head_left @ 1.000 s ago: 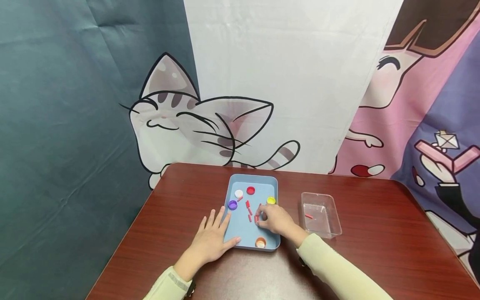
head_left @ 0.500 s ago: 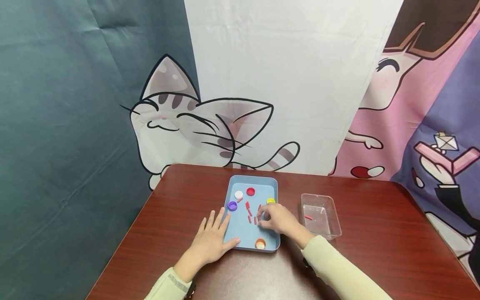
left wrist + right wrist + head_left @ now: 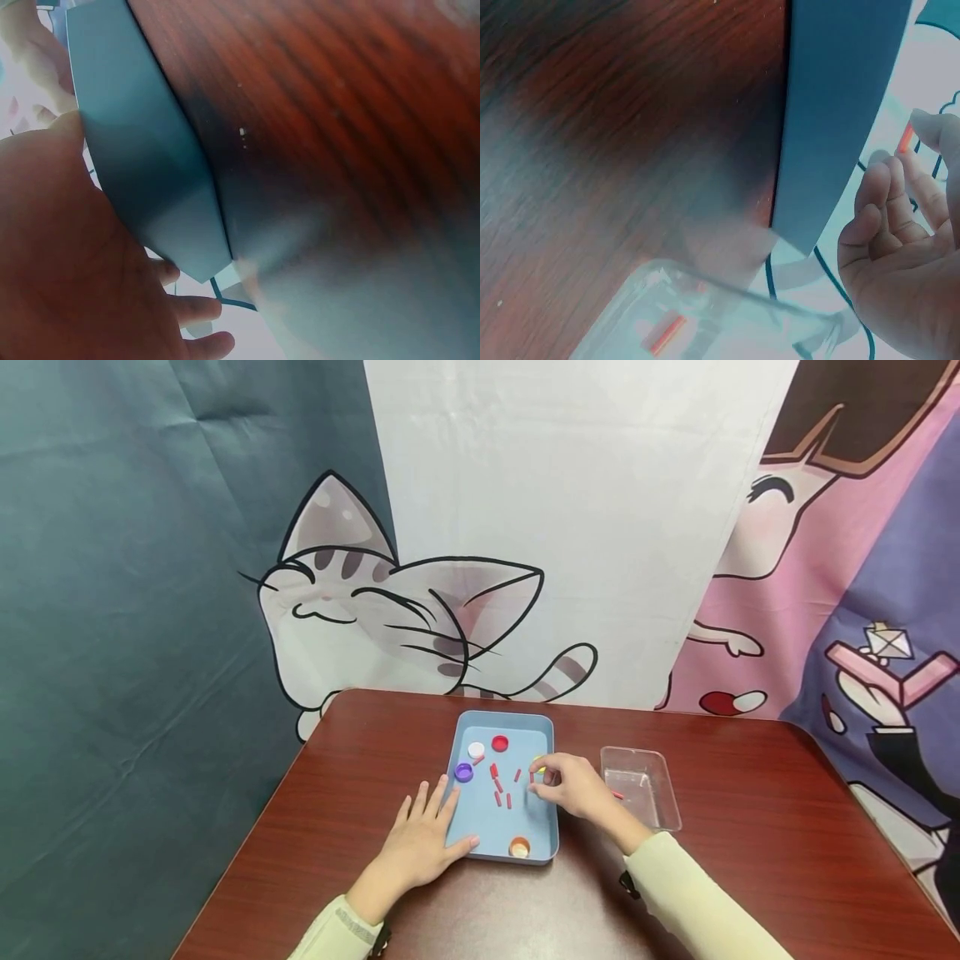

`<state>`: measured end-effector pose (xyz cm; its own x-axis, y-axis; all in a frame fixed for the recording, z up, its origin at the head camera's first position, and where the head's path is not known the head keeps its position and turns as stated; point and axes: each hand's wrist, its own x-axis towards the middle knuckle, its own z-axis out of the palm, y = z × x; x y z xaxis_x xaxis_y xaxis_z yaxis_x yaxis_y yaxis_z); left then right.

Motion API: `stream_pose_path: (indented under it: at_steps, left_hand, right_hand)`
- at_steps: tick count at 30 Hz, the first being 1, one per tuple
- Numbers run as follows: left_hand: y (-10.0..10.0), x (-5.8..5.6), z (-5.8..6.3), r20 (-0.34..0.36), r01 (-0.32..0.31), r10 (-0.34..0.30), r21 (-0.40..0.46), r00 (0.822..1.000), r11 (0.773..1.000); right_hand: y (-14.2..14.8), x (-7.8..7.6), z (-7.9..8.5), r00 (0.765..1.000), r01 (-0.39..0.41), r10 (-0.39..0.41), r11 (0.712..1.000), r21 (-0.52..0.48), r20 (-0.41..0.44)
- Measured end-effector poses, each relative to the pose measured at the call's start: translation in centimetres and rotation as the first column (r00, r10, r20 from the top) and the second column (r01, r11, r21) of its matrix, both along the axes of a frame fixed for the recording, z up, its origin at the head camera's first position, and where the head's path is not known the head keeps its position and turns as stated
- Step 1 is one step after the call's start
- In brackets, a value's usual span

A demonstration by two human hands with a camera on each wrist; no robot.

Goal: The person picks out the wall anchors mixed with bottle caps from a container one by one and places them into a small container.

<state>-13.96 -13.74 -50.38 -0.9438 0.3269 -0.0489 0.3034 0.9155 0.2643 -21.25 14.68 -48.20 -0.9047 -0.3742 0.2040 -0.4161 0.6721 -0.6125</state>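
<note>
My right hand (image 3: 573,787) pinches a small red stick (image 3: 906,138) between thumb and index finger, above the right side of a blue tray (image 3: 487,831). On the tray floor, several like red sticks (image 3: 498,785) lie scattered, left of that hand. My left hand (image 3: 422,839) rests with spread, straight fingers along the tray's left edge, its thumb over the near corner. Around the sticks sit a white cap (image 3: 476,749), a red cap (image 3: 500,743), a purple cap (image 3: 464,772) and an orange cap (image 3: 519,847). A yellow cap (image 3: 537,763) is partly hidden behind the right fingers.
A clear plastic box (image 3: 662,781) stands on the brown table (image 3: 735,827) to the right of the tray, with a red stick (image 3: 667,335) in it. Behind the table hangs a cloth backdrop (image 3: 600,485) printed with cartoon figures.
My right hand has lifted a red stick from among those in the tray and moved right and slightly away, toward the clear box. The left hand has stayed in place.
</note>
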Motion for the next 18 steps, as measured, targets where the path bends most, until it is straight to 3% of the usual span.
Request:
stream_pose_path:
  at_steps: [9, 18]
  left_hand:
    - [0.0, 0.1, 0.0, 0.001, 0.002, -0.002, 0.004, 1.000, 1.000]
    - [-0.1, 0.1, -0.2, -0.016, 0.010, -0.010, -0.003, 1.000, 1.000]
  right_hand:
    - [2.1, 0.1, 0.7, 1.000, 0.017, -0.017, 0.995, -0.094, 0.004]
    - [3.9, 0.1, 1.5, 0.999, 0.034, -0.029, 0.993, -0.116, 0.046]
